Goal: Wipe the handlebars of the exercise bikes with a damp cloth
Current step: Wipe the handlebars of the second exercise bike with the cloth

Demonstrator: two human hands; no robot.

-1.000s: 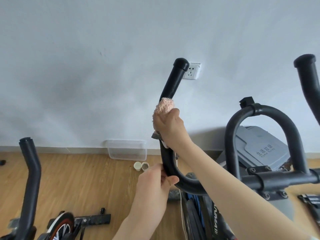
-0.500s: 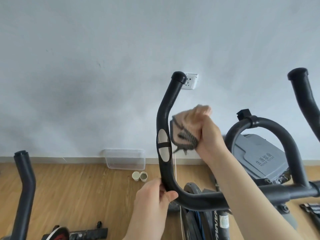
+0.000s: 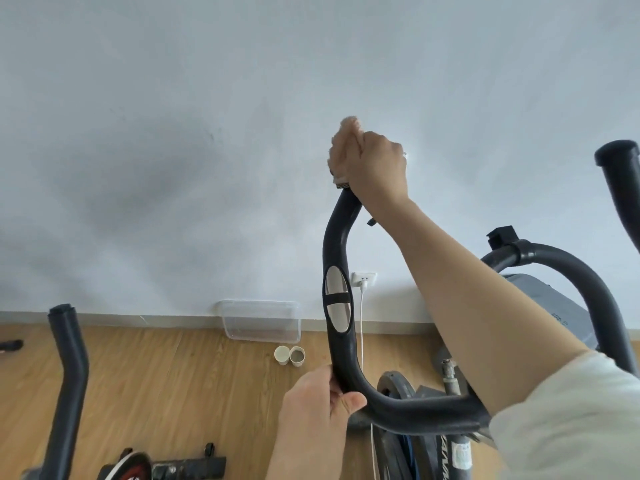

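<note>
- The right hand [image 3: 375, 168] is at the very top of the handlebar [image 3: 337, 244], its grip curled tight round the pink cloth [image 3: 343, 143], which is bunched over the bar's end and hides it
- The left hand [image 3: 311, 410] has its grip closed on the lower bend of the same bar, thumb across the front, which looks like steadying rather than wiping
- Judging from this, the step in hand is the wipe of this bike's left-hand horn, with the cloth at the top end of its stroke
- Below the cloth the bar runs bare past the two metal sensor plates [image 3: 336, 299] to the bend (whether they have been wiped I cannot tell from the surface)
- The next move likely calls for drawing the cloth down the tube with the grip wrapped round it, easing the squeeze at the kink and over the plates, and for the left hand to give way once the cloth nears the bend
- Probably left to do: the right horn [image 3: 620, 188] and the looped centre bar [image 3: 571, 271] of this bike, and the neighbouring bike's handlebar [image 3: 67, 358], well apart at the left
- On the wooden floor [image 3: 156, 375] by the wall sit a clear plastic tub [image 3: 259, 320] and two paper cups [image 3: 290, 355] just beside each other
</note>
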